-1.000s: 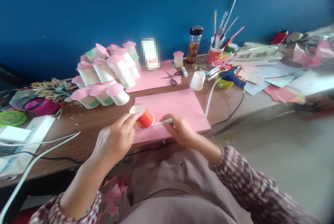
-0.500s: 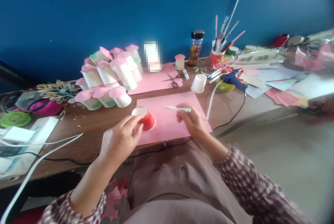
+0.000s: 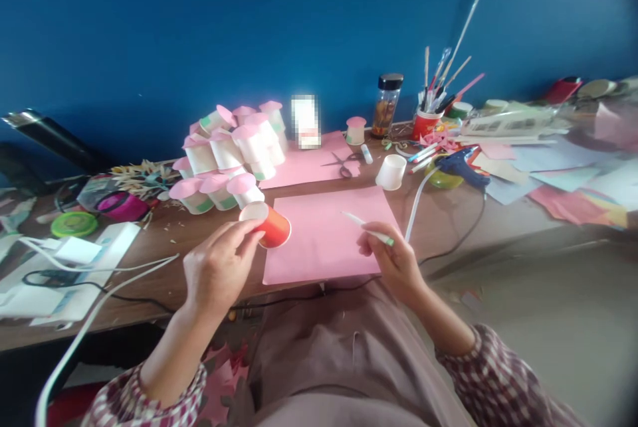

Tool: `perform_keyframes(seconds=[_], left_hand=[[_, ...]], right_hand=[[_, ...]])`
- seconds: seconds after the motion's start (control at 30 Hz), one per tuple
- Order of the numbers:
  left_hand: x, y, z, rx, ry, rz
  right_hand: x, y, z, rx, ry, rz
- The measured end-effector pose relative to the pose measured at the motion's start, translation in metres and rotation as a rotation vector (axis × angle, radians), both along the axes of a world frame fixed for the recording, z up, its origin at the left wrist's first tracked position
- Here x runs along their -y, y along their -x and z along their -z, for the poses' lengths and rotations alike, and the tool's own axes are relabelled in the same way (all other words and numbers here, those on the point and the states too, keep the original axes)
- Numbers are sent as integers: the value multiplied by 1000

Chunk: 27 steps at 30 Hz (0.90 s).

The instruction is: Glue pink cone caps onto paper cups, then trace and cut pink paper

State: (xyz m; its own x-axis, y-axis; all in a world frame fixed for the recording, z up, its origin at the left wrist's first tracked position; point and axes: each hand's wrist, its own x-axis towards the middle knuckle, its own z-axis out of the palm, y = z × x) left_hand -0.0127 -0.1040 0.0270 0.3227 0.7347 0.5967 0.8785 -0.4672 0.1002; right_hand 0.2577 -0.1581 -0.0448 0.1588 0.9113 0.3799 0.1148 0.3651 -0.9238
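My left hand (image 3: 222, 261) pinches the rim of a red paper cup (image 3: 276, 228), which tilts over the left edge of a pink paper sheet (image 3: 323, 241). The cup's pale inside faces up and left. Between the fingers of my right hand (image 3: 391, 251) is a slim white pen (image 3: 366, 228) with a green end, its tip pointing left above the sheet. Just beyond the sheet stands a white paper cup (image 3: 391, 172). Scissors (image 3: 343, 165) lie on a second pink sheet (image 3: 294, 168) farther back.
Stacked white cups with pink tops (image 3: 234, 148) stand at the back left. A hot glue gun (image 3: 463, 165), a red cup of brushes (image 3: 427, 125) and a dark-lidded bottle (image 3: 387, 105) are on the right. A white power strip (image 3: 100, 274) with cables lies at the left.
The red cup has come up off the pink sheet and moved left in my left hand. My right hand has drawn right and nearer to me with the pen. The view has shifted.
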Motion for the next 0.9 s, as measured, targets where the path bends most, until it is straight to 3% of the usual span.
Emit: perform_keyframes(seconds=[0.1,0.17,0.3,0.47,0.67,0.8,0.9], left_hand=[[8,-7,-9,19,-24,36],[16,-21,-9,37,-32,128],[30,-60,2,-28,17,284],[29,-90,14,-95,8,271],[24,-86,23,-76,-26,310],[28,-70,33,-5,-84,439],[29,-54,46,88,-36,466]], right_hand=[[5,-4,-6,-18,-30,35],[9,-9,-11,-32,-54,76],[14,-25,-16,-36,-89,193],[15,-40,-17,32,-44,281],[1,-26,-30,295,-66,254],[-16,-5,-32,511,-157,134],[-27,9,-28,562,-181,52]])
